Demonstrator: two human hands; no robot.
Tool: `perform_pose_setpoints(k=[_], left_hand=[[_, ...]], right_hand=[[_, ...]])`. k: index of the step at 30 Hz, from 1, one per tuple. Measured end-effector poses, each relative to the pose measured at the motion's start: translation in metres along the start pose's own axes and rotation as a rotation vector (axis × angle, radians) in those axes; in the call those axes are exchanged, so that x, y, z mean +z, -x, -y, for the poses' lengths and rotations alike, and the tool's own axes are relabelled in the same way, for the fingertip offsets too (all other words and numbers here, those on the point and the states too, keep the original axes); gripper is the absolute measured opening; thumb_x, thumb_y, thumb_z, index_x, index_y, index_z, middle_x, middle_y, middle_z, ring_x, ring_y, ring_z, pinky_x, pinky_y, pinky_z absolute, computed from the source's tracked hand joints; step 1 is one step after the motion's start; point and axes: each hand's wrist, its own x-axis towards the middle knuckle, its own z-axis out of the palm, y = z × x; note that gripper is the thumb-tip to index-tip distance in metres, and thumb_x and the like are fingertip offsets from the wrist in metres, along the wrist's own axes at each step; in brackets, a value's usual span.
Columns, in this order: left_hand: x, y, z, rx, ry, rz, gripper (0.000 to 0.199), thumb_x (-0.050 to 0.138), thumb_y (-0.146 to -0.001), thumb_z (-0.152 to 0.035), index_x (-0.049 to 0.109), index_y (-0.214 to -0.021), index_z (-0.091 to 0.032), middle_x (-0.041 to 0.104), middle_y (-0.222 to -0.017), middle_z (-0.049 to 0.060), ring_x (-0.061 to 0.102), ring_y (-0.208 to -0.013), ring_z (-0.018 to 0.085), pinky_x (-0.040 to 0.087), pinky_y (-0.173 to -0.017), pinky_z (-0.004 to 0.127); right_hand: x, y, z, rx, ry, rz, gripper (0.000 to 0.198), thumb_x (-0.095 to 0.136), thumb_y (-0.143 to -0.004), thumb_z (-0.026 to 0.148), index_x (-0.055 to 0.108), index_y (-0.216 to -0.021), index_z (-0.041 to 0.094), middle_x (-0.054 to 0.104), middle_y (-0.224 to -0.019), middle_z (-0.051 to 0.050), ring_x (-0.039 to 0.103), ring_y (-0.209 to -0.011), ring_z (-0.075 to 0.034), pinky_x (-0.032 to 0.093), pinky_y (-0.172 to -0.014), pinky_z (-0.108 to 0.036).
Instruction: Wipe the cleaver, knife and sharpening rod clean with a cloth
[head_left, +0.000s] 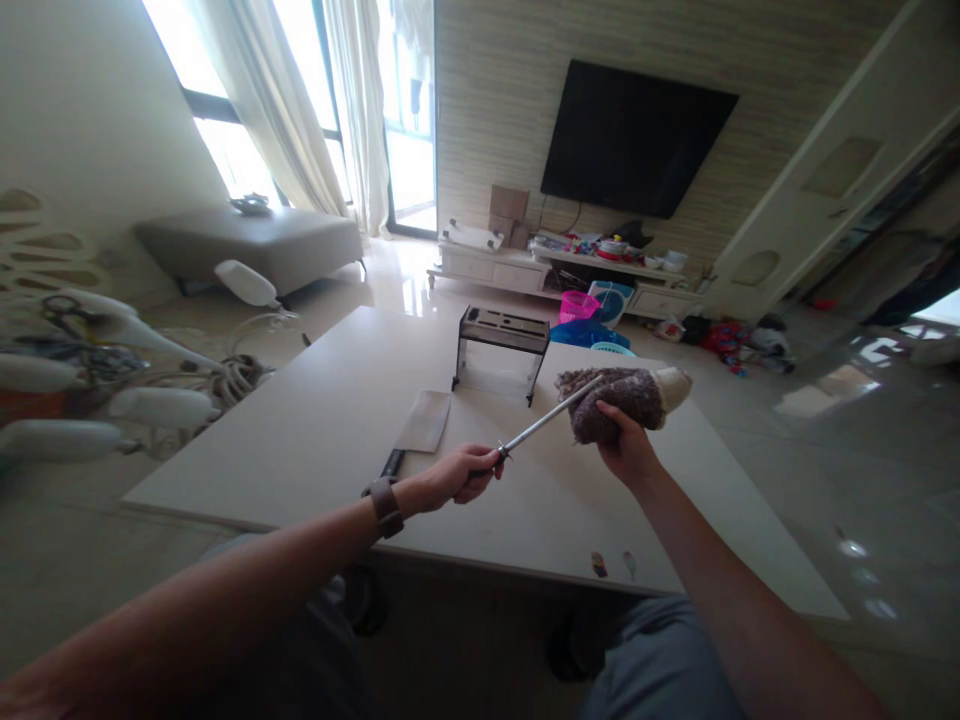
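My left hand (466, 474) is wrapped round the handle of a sharpening steel (546, 416), whose thin metal rod slants up to the right. The rod's far end lies against a brown and cream fluffy cloth (630, 398). Bunched up above the table's right part, that cloth is gripped by my right hand (628, 446), thumb on top and the other fingers hidden. A cleaver (426, 422) with a dark handle lies flat on the white table (315, 440), just beyond my left wrist. Behind it stands a knife block (498, 360) with clear sides and a dark slotted top.
Two small items, a yellow-dark one (598, 565) and a pale one (628, 565), are near the table's front edge. Left of the table are a lamp-like fixture (157, 408) and coiled cables. A blue bag (583, 333) and pink basket (577, 305) stand beyond the far edge.
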Motion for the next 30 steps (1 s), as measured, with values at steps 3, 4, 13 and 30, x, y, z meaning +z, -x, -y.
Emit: perform_pose_setpoints(k=[3,4,13,30], left_hand=[[0.001,-0.002,-0.002,-0.046,0.172,0.079,0.032,0.064,-0.091,-0.045,0.056,-0.084,-0.015,0.025,-0.055,-0.01,0.015,-0.044,0.006,0.01,-0.038,0.018],[0.002,-0.003,-0.002,-0.058,0.212,0.098,0.03,0.064,-0.091,-0.043,0.056,-0.084,-0.015,0.024,-0.055,-0.01,0.015,-0.044,0.005,0.01,-0.038,0.017],[0.01,-0.014,0.003,-0.097,0.34,0.144,0.03,0.061,-0.093,-0.041,0.049,-0.079,-0.017,0.028,-0.054,-0.009,0.013,-0.041,0.005,0.011,-0.034,0.017],[0.01,-0.013,0.0,-0.119,0.349,0.187,0.032,0.062,-0.093,-0.04,0.049,-0.076,-0.016,0.026,-0.054,-0.009,0.012,-0.042,0.006,0.011,-0.034,0.017]], right_hand=[[0.009,0.014,-0.01,0.062,0.03,0.042,0.036,0.089,-0.054,0.013,0.074,-0.086,0.022,0.08,-0.091,0.0,0.075,-0.084,-0.019,0.064,-0.076,-0.03],[0.012,0.019,-0.015,0.089,0.047,0.061,0.036,0.09,-0.053,0.014,0.075,-0.085,0.022,0.08,-0.091,0.0,0.075,-0.085,-0.02,0.064,-0.077,-0.032],[0.036,0.058,-0.048,0.214,0.187,0.248,0.042,0.095,-0.047,0.021,0.075,-0.085,0.018,0.079,-0.087,-0.003,0.074,-0.089,-0.025,0.06,-0.084,-0.039],[0.034,0.051,-0.055,0.135,0.162,0.102,0.05,0.096,-0.043,0.018,0.076,-0.089,0.016,0.08,-0.092,-0.003,0.074,-0.083,-0.022,0.062,-0.076,-0.034]])
